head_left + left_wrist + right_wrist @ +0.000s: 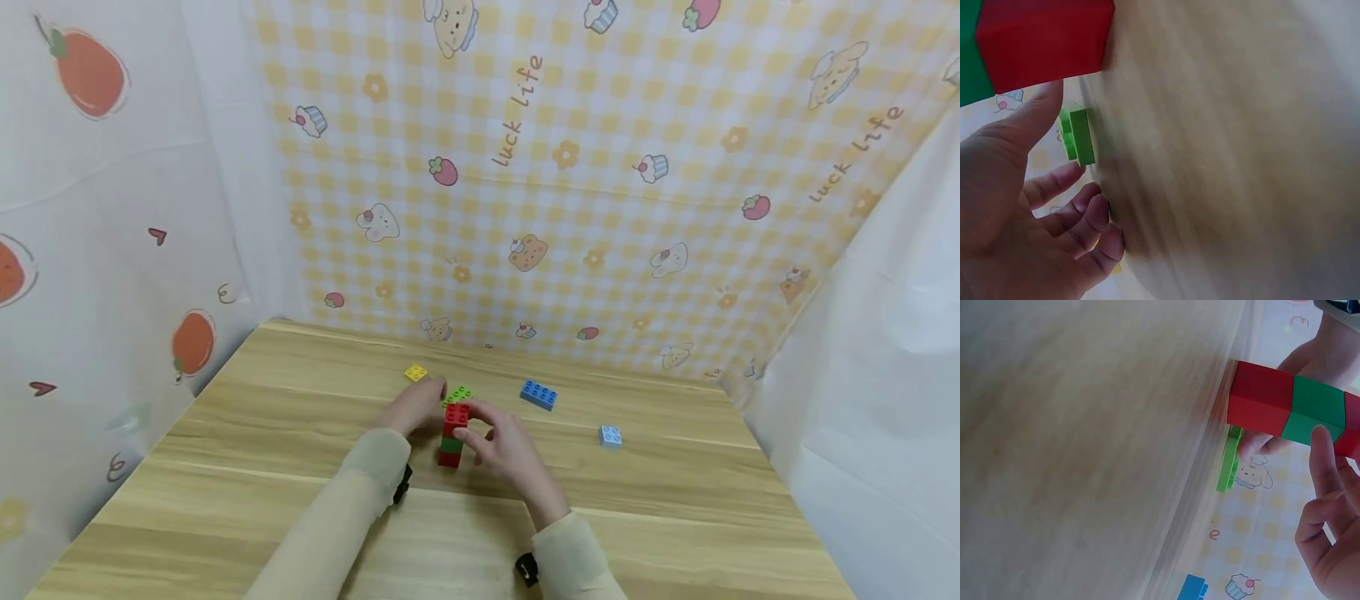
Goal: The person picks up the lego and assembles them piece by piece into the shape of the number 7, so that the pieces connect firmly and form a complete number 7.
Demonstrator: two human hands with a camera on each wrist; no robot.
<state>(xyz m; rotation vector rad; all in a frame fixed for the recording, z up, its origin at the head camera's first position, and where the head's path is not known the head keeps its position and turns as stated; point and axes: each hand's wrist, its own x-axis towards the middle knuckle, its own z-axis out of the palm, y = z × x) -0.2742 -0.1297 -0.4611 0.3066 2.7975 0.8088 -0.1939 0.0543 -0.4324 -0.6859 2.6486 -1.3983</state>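
Observation:
A tower of red and green toy bricks (452, 446) stands upright on the table: red below, green in the middle, red on top. My right hand (504, 446) holds the upper part of it between thumb and fingers. Behind the tower lies a flat lime-green brick (459, 393), its studs facing up. My left hand (418, 403) is beside the lime-green brick, left of the tower. In the left wrist view, that hand's thumb and loosely bent fingers are spread, with the lime-green brick (1079, 136) beyond the gap. Whether the index fingertip touches this brick, I cannot tell.
A small yellow brick (416, 372) lies past the left hand. To the right are a blue brick (538, 395) and a small light-blue brick (611, 436). Patterned cloth (480, 208) hangs behind the wooden table (660, 508), with white cloth at both sides.

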